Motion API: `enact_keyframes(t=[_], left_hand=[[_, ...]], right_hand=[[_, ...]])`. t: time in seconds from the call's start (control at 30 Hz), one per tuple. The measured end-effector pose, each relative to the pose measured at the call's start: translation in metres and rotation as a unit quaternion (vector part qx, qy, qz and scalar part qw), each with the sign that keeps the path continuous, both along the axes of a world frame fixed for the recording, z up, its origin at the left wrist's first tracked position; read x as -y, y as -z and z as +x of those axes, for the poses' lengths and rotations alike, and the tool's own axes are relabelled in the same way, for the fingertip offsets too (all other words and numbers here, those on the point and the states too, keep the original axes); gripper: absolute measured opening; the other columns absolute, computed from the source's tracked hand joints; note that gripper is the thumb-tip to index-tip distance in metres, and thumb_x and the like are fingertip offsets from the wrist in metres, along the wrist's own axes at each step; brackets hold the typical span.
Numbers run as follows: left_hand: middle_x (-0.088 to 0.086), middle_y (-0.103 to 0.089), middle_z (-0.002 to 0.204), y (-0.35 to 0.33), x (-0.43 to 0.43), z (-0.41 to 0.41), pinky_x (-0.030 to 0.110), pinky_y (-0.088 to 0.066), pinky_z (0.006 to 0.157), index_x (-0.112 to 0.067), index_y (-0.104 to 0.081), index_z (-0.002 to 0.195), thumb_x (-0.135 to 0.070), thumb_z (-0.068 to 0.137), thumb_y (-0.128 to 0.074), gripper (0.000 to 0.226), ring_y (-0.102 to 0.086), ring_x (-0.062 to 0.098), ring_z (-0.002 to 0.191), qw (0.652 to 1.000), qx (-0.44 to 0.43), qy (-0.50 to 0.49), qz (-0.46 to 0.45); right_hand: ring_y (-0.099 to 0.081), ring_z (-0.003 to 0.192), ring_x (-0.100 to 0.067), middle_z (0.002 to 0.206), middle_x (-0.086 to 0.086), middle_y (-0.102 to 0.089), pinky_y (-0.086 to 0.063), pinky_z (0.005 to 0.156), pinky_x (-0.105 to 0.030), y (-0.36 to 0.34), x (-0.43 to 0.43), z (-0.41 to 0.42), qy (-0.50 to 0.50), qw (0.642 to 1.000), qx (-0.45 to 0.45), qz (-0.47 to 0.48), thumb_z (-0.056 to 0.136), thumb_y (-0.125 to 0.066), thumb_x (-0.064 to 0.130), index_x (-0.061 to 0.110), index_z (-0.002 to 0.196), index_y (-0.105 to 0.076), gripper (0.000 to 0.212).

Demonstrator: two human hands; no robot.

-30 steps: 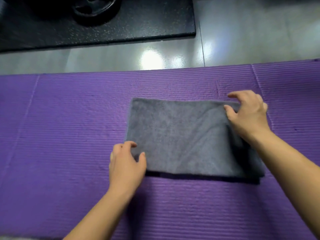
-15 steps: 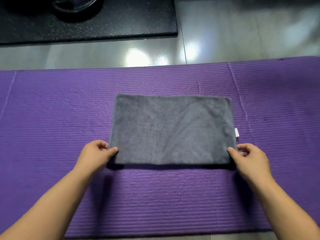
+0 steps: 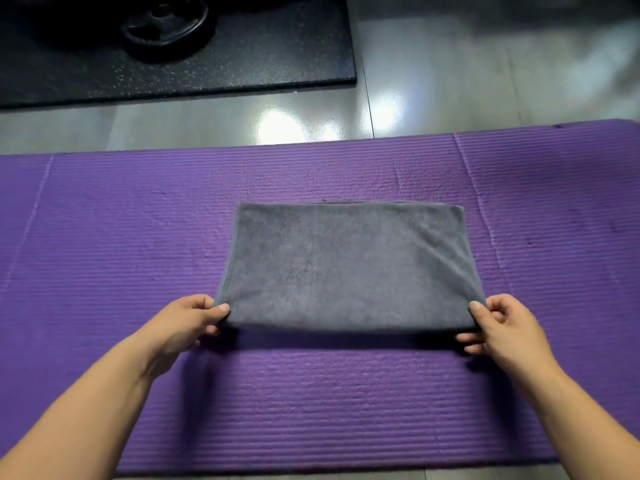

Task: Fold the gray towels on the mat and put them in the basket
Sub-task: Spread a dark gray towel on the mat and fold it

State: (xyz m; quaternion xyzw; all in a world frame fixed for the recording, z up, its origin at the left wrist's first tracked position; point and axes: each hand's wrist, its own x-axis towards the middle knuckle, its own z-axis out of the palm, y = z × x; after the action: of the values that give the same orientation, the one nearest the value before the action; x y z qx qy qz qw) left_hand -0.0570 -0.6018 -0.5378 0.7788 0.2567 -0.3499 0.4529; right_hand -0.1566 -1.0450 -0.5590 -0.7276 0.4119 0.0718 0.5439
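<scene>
Left of the left hand (image 3: 187,323) and right of the right hand (image 3: 505,330), bare purple mat (image 3: 104,237) leaves open passage, as does the strip nearer the person than the fingers (image 3: 221,310). Between the hands the gray towel (image 3: 346,265) covers the mat. Far ahead of the fingers, a black slab (image 3: 242,64) carries what may be a weight plate (image 3: 166,26).

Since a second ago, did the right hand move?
Yes: right hand went from the towel's far right corner to its near corner, towards the mat's near edge.
</scene>
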Motion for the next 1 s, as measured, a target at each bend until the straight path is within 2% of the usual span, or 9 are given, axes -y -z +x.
enact_keyframes(t=[0.13,0.33,0.47,0.57,0.67,0.77,0.87,0.93,1.0], left_hand=[[-0.005,-0.055,0.057,-0.001,-0.001,-0.001,0.027,-0.028,0.056,-0.021,-0.049,0.07,-0.019,0.095,-0.068,0.032,-0.046,0.007,0.054,1.0,-0.001,0.021,0.016],[0.0,-0.055,0.059,0.0,0.002,0.0,0.026,-0.03,0.052,-0.016,-0.055,0.072,-0.023,0.092,-0.071,0.027,-0.044,0.011,0.054,0.999,0.027,0.041,0.023],[0.006,-0.059,0.06,0.011,0.005,-0.006,0.03,-0.042,0.06,-0.002,-0.063,0.08,-0.024,0.093,-0.073,0.027,-0.053,0.018,0.049,0.994,0.079,0.041,0.059],[0.011,-0.067,0.058,0.02,0.006,-0.013,0.032,-0.048,0.055,0.0,-0.063,0.078,-0.022,0.093,-0.072,0.028,-0.062,0.025,0.046,0.985,0.101,0.063,0.129],[0.002,-0.067,0.061,0.021,0.009,-0.015,0.034,-0.049,0.063,-0.01,-0.06,0.071,-0.034,0.09,-0.07,0.031,-0.065,0.028,0.064,0.951,0.101,0.136,0.258],[0.005,-0.071,0.082,0.009,0.021,-0.011,0.036,-0.051,0.077,-0.014,-0.059,0.08,-0.037,0.085,-0.062,0.024,-0.064,0.028,0.083,0.916,0.07,0.168,0.359],[0.015,-0.064,0.114,0.004,0.043,-0.004,0.046,-0.046,0.091,-0.013,-0.055,0.109,-0.029,0.08,-0.062,0.033,-0.059,0.036,0.109,0.853,0.138,0.205,0.459],[0.021,-0.054,0.135,0.011,0.06,0.003,0.054,-0.044,0.102,-0.01,-0.056,0.126,-0.023,0.076,-0.06,0.052,-0.051,0.041,0.124,0.833,0.266,0.243,0.42],[0.022,-0.038,0.156,0.019,0.086,0.013,0.06,-0.032,0.115,-0.012,-0.054,0.138,-0.025,0.077,-0.052,0.063,-0.037,0.04,0.142,0.816,0.346,0.313,0.341]], right_hand=[[-0.07,0.054,-0.021,0.08,-0.02,-0.066,-0.054,0.048,-0.032,-0.001,-0.002,0.003,-0.02,0.999,-0.017,-0.046,0.1,-0.06,0.018,0.01,0.09,-0.053,0.015],[-0.068,0.057,-0.029,0.066,-0.01,-0.067,-0.051,0.057,-0.034,-0.007,-0.009,0.005,-0.054,0.988,-0.032,-0.14,0.097,-0.064,0.023,0.011,0.085,-0.057,0.018],[-0.066,0.08,-0.028,0.078,-0.002,-0.07,-0.052,0.078,-0.043,-0.009,-0.008,0.011,-0.093,0.972,-0.058,-0.207,0.091,-0.068,0.037,0.018,0.089,-0.062,0.02],[-0.062,0.097,-0.035,0.099,-0.009,-0.067,-0.05,0.085,-0.046,-0.01,-0.007,0.025,-0.131,0.941,-0.053,-0.309,0.088,-0.071,0.039,0.015,0.105,-0.063,0.031],[-0.058,0.102,-0.041,0.109,-0.016,-0.063,-0.046,0.092,-0.048,-0.008,-0.016,0.056,-0.232,0.883,0.058,-0.404,0.088,-0.062,0.035,0.009,0.113,-0.064,0.036],[-0.056,0.113,-0.04,0.124,-0.012,-0.063,-0.045,0.096,-0.05,0.0,-0.032,0.103,-0.352,0.827,0.112,-0.424,0.085,-0.052,0.041,0.013,0.117,-0.068,0.045],[-0.035,0.143,-0.037,0.154,-0.009,-0.044,-0.03,0.116,-0.056,0.004,-0.05,0.144,-0.465,0.786,0.055,-0.403,0.091,-0.034,0.054,0.021,0.138,-0.057,0.063],[-0.013,0.154,-0.032,0.167,-0.005,-0.02,-0.01,0.124,-0.056,0.012,-0.063,0.16,-0.517,0.759,0.019,-0.395,0.097,-0.025,0.058,0.028,0.154,-0.037,0.066],[0.006,0.156,-0.027,0.17,0.0,-0.001,0.006,0.123,-0.056,0.024,-0.077,0.164,-0.544,0.733,0.006,-0.408,0.101,-0.019,0.059,0.032,0.16,-0.015,0.066]])
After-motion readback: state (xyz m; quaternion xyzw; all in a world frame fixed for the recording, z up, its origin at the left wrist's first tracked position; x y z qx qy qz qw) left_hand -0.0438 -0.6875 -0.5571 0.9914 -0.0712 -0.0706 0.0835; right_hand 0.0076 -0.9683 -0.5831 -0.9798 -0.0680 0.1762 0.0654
